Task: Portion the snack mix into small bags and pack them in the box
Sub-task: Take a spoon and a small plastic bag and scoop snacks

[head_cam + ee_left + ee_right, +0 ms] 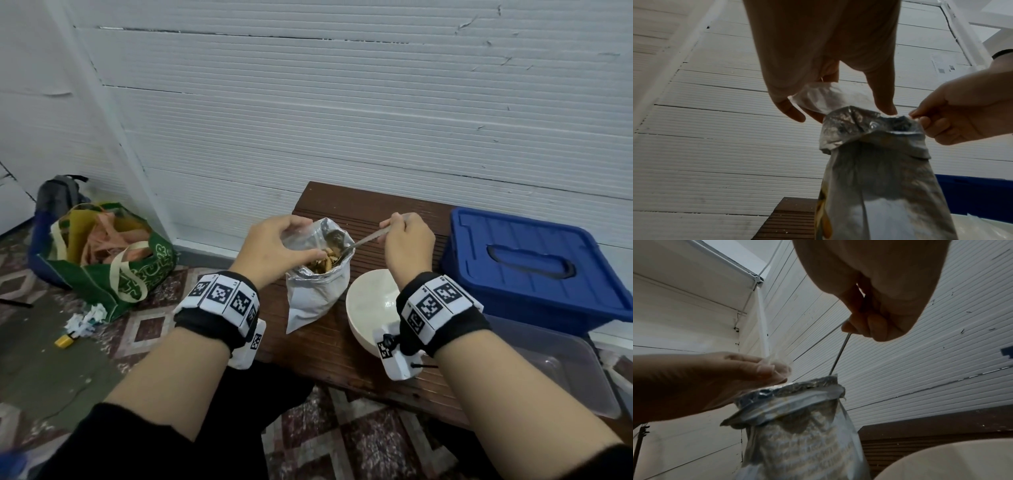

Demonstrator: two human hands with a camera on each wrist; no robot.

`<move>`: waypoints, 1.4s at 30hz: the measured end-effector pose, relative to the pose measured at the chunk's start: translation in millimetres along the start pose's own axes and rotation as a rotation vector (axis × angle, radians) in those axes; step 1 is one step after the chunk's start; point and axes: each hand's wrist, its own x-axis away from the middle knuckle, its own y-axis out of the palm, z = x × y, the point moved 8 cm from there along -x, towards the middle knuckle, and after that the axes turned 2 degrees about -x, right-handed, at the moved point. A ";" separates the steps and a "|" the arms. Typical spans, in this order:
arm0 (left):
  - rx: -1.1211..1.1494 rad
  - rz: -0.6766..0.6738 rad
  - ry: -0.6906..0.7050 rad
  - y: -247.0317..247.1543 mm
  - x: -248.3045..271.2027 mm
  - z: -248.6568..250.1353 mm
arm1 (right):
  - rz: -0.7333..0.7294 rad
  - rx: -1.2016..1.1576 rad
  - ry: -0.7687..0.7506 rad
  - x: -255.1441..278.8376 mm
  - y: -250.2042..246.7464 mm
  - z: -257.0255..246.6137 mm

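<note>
Right hand (406, 240) is pinching the handle of a metal spoon (352, 243), fingers curled tight around it, with the bowl of the spoon dipping inside the open mouth of the foil snack bag (317, 291). The bag is standing upright on the brown slatted counter (359, 212), just left of the white bowl (368, 301). Snack mix (323, 262) is showing in the mouth, under the spoon.

Left hand (277, 248) is sitting at the bag's left rim, fingers curled and pinching a thin clear small bag (824, 95); the left wrist view is showing that film bunched between thumb and fingers. Cannot tell whether the same fingers are also gripping the foil rim.

Blue lidded box (527, 270) is sitting closed at the right end of the counter, well apart from the bag. A clear plastic tub (565, 370) is lying in front of it.

Judging the step in hand: scooping mix out of the foil bag. To do it well:
- Keep the foil mouth spread so the spoon isn't catching the folded rim.
- Lift level and slow; pieces look loose and likely to roll off.
- Get the clear bag's opening spread before the spoon is leaving the foil bag, and keep the transfer over the bowl so spills are landing there.
- Steady the foil bag; it looks light and easy to tip.
</note>
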 end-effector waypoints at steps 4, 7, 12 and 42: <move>0.000 -0.012 -0.014 1.4 -1.8 -0.7 | 0.052 -0.031 -0.019 -5.0 -13.4 -8.6; 0.018 -0.017 -0.027 -1.0 -2.2 -1.3 | 0.083 -0.069 -0.015 -8.4 -22.1 -13.0; 0.008 -0.022 -0.025 0.8 1.3 -5.3 | 0.114 -0.099 -0.016 -11.6 -31.5 -20.7; -0.042 -0.046 -0.034 19.9 -11.1 -1.4 | -0.112 -0.157 -0.028 -9.0 4.3 -33.4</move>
